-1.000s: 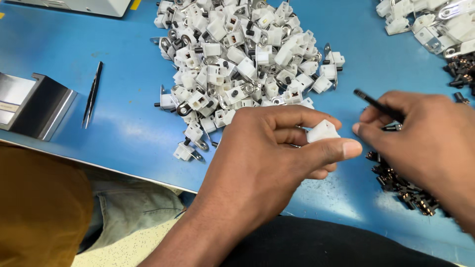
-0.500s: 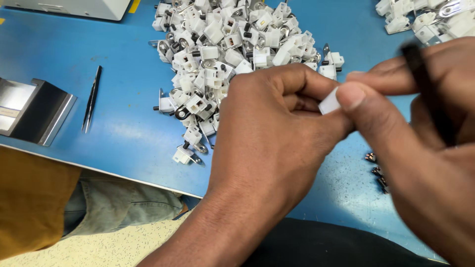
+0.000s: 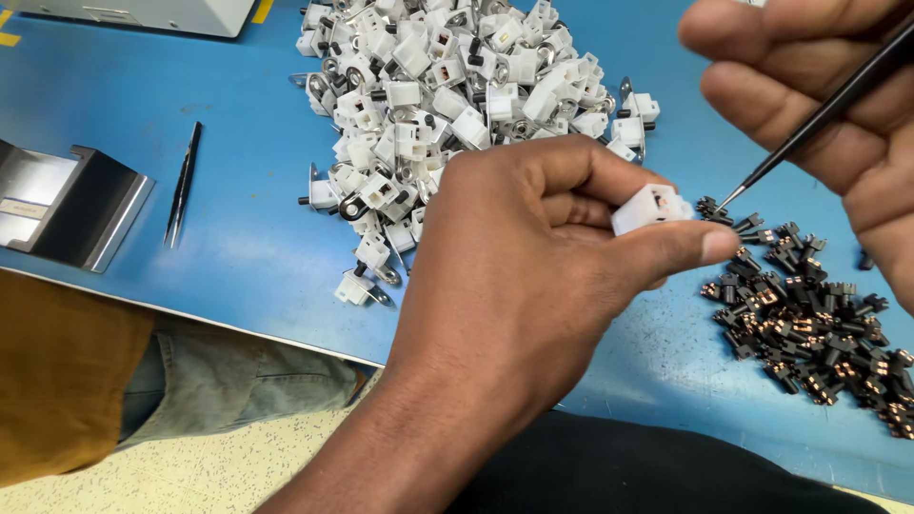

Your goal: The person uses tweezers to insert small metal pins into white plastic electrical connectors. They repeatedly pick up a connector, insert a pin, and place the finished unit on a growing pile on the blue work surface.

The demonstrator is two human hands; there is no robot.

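While the left hand (image 3: pixel 533 286) pinches a small white plastic housing (image 3: pixel 651 207) between thumb and fingers, its open socket turned toward the right, the right hand (image 3: pixel 828 105) holds a pair of black tweezers (image 3: pixel 828 105) closed in a pen-like grip, their tip (image 3: pixel 721 206) touching a tiny black contact piece (image 3: pixel 706 206) at the upper edge of a heap of black and copper contacts (image 3: pixel 809 324). Both grips are closed: the left firmly round the housing, the right round the tweezers' shaft, though whether the tip has actually caught the piece is too fine to tell. The step in hand looks like picking one contact for fitting into the housing, and the next move would call for a short, steady carry from heap to socket, with the piece held square to the opening. Housing and tweezer tip sit just beside each other above the blue desk (image 3: pixel 238 247), right of its middle. A large pile of white housings (image 3: pixel 447 105) fills the far middle of the desk, near the left hand's knuckles. Well apart toward the left edge lie a spare pair of tweezers (image 3: pixel 181 186) and a bent metal bracket (image 3: pixel 71 205). Bare blue surface between pile and bracket leaves room; the near edge runs under the left wrist
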